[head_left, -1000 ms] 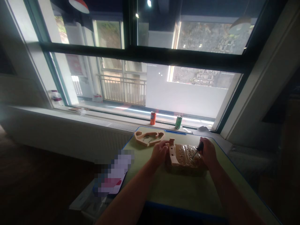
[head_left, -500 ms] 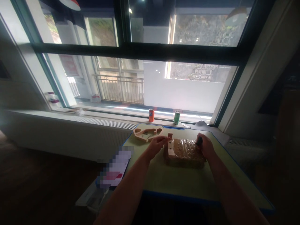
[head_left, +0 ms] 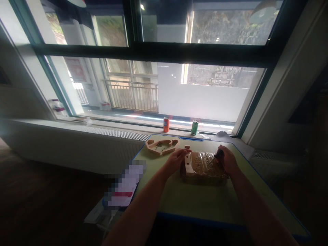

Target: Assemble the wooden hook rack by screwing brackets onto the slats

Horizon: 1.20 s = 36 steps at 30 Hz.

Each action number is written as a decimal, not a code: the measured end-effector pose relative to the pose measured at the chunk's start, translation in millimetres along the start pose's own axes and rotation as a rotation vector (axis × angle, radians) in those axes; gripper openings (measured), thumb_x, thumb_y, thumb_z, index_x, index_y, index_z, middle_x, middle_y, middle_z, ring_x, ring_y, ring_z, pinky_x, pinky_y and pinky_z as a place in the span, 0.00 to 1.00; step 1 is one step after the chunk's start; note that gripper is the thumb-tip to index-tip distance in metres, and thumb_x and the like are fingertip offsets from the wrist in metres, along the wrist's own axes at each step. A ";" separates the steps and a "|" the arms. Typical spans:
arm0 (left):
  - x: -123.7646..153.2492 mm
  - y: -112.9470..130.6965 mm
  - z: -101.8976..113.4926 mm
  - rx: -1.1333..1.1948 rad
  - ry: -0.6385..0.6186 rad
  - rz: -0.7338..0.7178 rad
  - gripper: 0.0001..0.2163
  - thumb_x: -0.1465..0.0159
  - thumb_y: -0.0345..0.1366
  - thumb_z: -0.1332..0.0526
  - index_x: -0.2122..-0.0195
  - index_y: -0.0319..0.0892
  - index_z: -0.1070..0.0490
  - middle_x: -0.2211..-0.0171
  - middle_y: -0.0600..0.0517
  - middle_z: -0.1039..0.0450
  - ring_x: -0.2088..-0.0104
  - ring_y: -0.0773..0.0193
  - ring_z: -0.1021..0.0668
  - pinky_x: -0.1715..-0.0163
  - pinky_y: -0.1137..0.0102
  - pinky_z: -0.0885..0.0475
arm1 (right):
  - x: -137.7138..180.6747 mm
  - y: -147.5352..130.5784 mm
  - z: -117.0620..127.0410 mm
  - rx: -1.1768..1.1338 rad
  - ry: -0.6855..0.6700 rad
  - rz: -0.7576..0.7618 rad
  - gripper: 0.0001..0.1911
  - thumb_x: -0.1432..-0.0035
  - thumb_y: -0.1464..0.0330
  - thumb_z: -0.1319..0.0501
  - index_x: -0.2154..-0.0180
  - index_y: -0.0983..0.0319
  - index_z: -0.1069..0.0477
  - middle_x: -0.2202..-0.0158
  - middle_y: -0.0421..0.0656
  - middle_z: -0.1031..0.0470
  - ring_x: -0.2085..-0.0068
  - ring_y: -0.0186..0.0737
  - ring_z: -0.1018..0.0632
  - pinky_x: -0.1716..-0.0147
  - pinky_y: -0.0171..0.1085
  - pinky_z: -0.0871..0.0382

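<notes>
My right hand (head_left: 228,160) is closed round the dark handle of a screwdriver (head_left: 217,154), whose thin shaft slants down and left over a brown block wrapped in clear film (head_left: 205,167). Along the block's left end lies a pale wooden piece with dark holes (head_left: 189,164). My left hand (head_left: 176,160) grips the far part of this piece, its fingers reaching over the top. Part of the piece is hidden under those fingers. Behind my left hand, an angular wooden frame (head_left: 155,151) rests on the table with several small dark screws inside it.
The green table (head_left: 194,201) has a blue edge. Beyond it, an orange can (head_left: 166,125) and a green can (head_left: 194,127) stand on the windowsill. A blurred-out tablet or board (head_left: 125,186) lies at the left edge. A radiator cover (head_left: 77,147) runs below the window.
My right hand has tilted the screwdriver, so its shaft now shows over the block. My left hand has shifted, its fingers now lying across the far part of the wooden piece.
</notes>
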<state>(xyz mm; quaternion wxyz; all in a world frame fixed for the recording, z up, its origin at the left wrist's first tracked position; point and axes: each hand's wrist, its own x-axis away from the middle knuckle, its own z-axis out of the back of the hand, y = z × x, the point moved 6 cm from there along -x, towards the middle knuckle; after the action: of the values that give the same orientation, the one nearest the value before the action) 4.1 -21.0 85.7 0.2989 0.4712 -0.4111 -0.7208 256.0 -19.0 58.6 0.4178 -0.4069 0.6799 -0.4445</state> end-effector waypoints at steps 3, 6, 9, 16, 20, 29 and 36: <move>0.0 5.2 1.0 -0.012 -0.022 -0.020 0.18 0.40 0.45 0.47 0.56 0.40 0.28 0.63 0.48 0.32 0.61 0.63 0.31 0.59 0.70 0.36 | 0.2 -1.1 0.3 0.004 0.010 0.000 0.15 0.53 0.55 0.41 0.76 0.60 0.38 0.83 0.34 0.37 0.85 0.31 0.35 0.89 0.33 0.41; 1.6 5.9 1.2 0.036 -0.068 0.017 0.17 0.43 0.44 0.43 0.57 0.39 0.28 0.64 0.48 0.31 0.62 0.64 0.30 0.61 0.70 0.35 | 0.9 -2.8 -0.1 0.014 0.014 0.005 0.15 0.54 0.55 0.41 0.76 0.60 0.38 0.84 0.34 0.38 0.85 0.31 0.35 0.89 0.33 0.41; 3.5 2.9 3.5 0.088 -0.070 0.068 0.18 0.45 0.43 0.40 0.57 0.39 0.28 0.61 0.47 0.29 0.60 0.62 0.29 0.60 0.69 0.34 | 1.6 -3.8 0.4 0.022 0.025 0.007 0.15 0.54 0.56 0.40 0.76 0.59 0.38 0.85 0.33 0.38 0.85 0.31 0.35 0.89 0.32 0.42; 6.0 -9.5 3.3 0.158 -0.054 0.165 0.22 0.50 0.41 0.35 0.55 0.37 0.30 0.58 0.44 0.27 0.58 0.58 0.26 0.54 0.62 0.34 | 7.7 -9.0 1.8 0.026 0.034 -0.004 0.14 0.55 0.56 0.41 0.76 0.60 0.37 0.85 0.34 0.38 0.86 0.31 0.36 0.88 0.33 0.41; 7.7 -10.1 -2.7 0.181 -0.148 0.183 0.23 0.52 0.40 0.34 0.55 0.36 0.30 0.60 0.43 0.26 0.59 0.57 0.25 0.54 0.60 0.32 | 12.9 -14.8 1.0 0.031 0.039 0.005 0.13 0.54 0.56 0.42 0.76 0.59 0.37 0.85 0.34 0.38 0.85 0.31 0.36 0.88 0.33 0.41; 6.8 -18.3 -5.1 0.150 -0.157 0.188 0.19 0.53 0.40 0.34 0.61 0.35 0.26 0.62 0.45 0.25 0.58 0.56 0.25 0.52 0.60 0.33 | 9.6 -8.7 2.5 0.038 0.045 0.015 0.13 0.54 0.57 0.41 0.76 0.59 0.37 0.83 0.34 0.39 0.84 0.30 0.36 0.87 0.33 0.39; 7.4 -11.2 -3.4 0.121 -0.263 0.126 0.18 0.51 0.39 0.35 0.60 0.37 0.27 0.59 0.45 0.26 0.56 0.56 0.26 0.52 0.61 0.33 | 10.9 -12.2 0.7 0.086 0.042 -0.006 0.12 0.54 0.57 0.41 0.76 0.59 0.37 0.84 0.34 0.38 0.84 0.31 0.36 0.88 0.33 0.40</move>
<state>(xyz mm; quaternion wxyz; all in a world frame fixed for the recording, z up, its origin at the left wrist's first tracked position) 3.9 -22.7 72.0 0.2580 0.3632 -0.5182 -0.7301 255.4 -32.6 67.7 0.4191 -0.3810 0.6678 -0.4829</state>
